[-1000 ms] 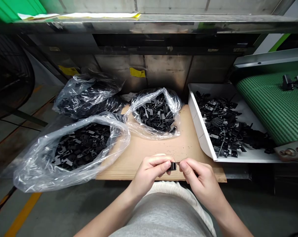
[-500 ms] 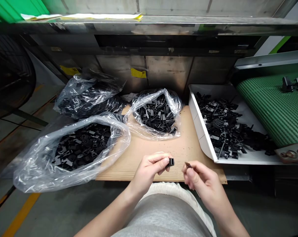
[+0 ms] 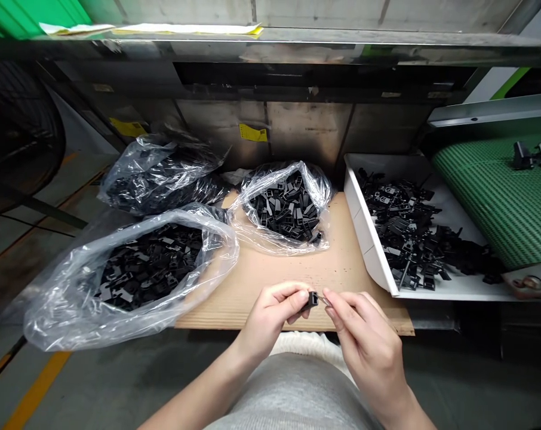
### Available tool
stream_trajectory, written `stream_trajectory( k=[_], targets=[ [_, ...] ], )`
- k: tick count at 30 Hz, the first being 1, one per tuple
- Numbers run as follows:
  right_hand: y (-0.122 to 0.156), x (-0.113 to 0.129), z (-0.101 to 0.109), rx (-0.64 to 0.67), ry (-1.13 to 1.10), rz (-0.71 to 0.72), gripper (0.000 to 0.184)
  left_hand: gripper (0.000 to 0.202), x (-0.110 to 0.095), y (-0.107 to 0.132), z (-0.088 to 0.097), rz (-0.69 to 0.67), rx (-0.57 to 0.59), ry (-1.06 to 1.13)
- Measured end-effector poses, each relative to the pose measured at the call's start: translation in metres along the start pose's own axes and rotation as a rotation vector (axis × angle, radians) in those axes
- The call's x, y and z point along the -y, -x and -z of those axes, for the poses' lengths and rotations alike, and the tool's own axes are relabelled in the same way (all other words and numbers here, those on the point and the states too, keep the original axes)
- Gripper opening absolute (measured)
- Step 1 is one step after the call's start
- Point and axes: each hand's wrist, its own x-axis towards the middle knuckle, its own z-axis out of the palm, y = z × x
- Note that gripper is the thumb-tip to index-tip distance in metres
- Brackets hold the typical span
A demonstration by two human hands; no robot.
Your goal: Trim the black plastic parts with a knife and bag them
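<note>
My left hand (image 3: 277, 307) pinches a small black plastic part (image 3: 313, 300) between thumb and fingers, with its square opening facing right. Close by on the right, my right hand (image 3: 364, 328) is closed on a thin metal piece (image 3: 325, 300), whose tip is at the part's open end. Whether the two touch I cannot tell. Both hands are over the front of the cardboard sheet (image 3: 279, 272). Behind them lies an open plastic bag (image 3: 270, 239) of similar black parts.
At the left, a larger open bag (image 3: 51, 322) holds black parts, with another filled bag (image 3: 158, 173) behind it. A white tray (image 3: 364, 239) of black pieces stands at the right, beside a green conveyor belt (image 3: 489, 185). A metal ledge (image 3: 315, 52) crosses the back.
My right hand has moved left, bringing the thin metal piece up to the black plastic part. My left hand has stayed nearly in place.
</note>
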Motion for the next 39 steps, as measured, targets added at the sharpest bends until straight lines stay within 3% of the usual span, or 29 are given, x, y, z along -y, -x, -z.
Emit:
stream_trajectory(
  k=[4,7,12,16,20,27,34,39],
  targets=[
    [-0.001,-0.009,-0.006,0.004,0.049,-0.047,0.035,0.021,-0.001,0.002,-0.002,0.035,0.025,0.065],
    [-0.004,-0.014,-0.006,0.015,-0.003,-0.164,0.028,0.022,-0.002,0.002,-0.003,0.044,0.036,0.082],
    [-0.013,-0.007,0.002,0.064,-0.378,-0.460,0.020,0.021,0.001,-0.003,-0.004,0.053,0.022,-0.016],
    [-0.021,-0.008,-0.004,0.115,-0.687,-0.633,0.019,0.020,0.005,-0.007,-0.005,0.085,0.065,-0.059],
    [-0.023,-0.023,-0.013,0.101,-0.815,-0.690,0.027,0.027,0.005,-0.008,-0.005,0.110,0.098,-0.037],
    [-0.018,-0.036,-0.010,0.023,-0.848,-0.755,0.031,0.034,0.008,-0.010,-0.002,0.153,0.048,0.038],
    [-0.023,-0.034,-0.013,0.065,-0.789,-0.743,0.017,0.036,0.005,-0.011,-0.003,0.230,0.168,0.318],
    [-0.022,-0.037,-0.015,0.059,-0.810,-0.784,0.015,0.030,0.010,-0.009,0.002,0.251,0.170,0.307]
  ],
)
